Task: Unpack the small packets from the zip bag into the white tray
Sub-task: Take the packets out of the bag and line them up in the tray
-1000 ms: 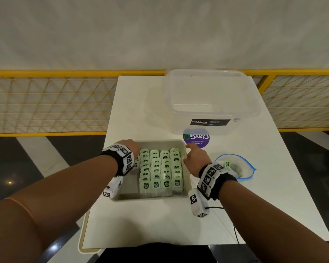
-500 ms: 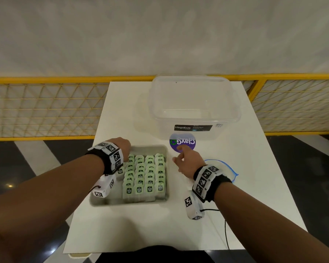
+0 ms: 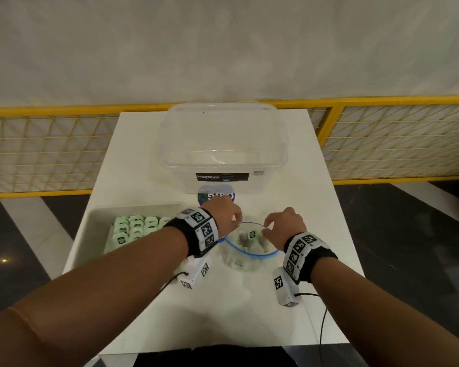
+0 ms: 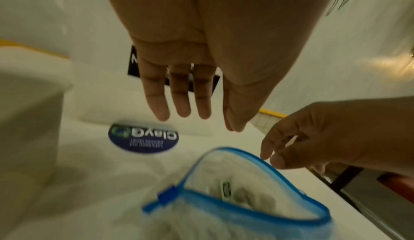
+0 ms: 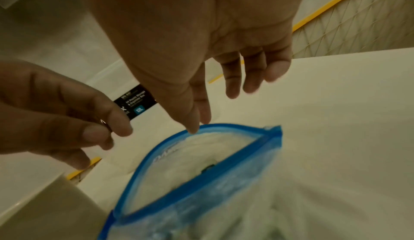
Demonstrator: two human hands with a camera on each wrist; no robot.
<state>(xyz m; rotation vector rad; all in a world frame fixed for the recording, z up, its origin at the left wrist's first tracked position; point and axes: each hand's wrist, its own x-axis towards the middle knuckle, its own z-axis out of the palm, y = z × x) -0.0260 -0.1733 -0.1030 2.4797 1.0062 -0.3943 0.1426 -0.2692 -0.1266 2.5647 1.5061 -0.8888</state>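
The zip bag [image 3: 249,252] with a blue rim stands open-mouthed on the white table, between my hands. Small packets [image 3: 251,234] show inside it. My left hand [image 3: 235,221] hovers over the bag's far left rim, fingers straight in the left wrist view [image 4: 202,109], holding nothing. My right hand [image 3: 268,227] is at the far right rim; its thumb tip touches the blue rim [image 5: 193,128] with the other fingers relaxed. The white tray [image 3: 98,234] sits to the left with rows of green packets [image 3: 133,226], partly hidden by my left forearm.
A clear lidless storage box [image 3: 217,144] stands behind the bag, with a round purple sticker [image 3: 204,198] on the table in front of it. A yellow mesh railing [image 3: 37,144] runs behind the table. Wrist-camera cables [image 3: 323,321] trail near the table's front edge.
Both hands left the tray's sides and came together over the zip bag's mouth. The tray now sits further left on the table.
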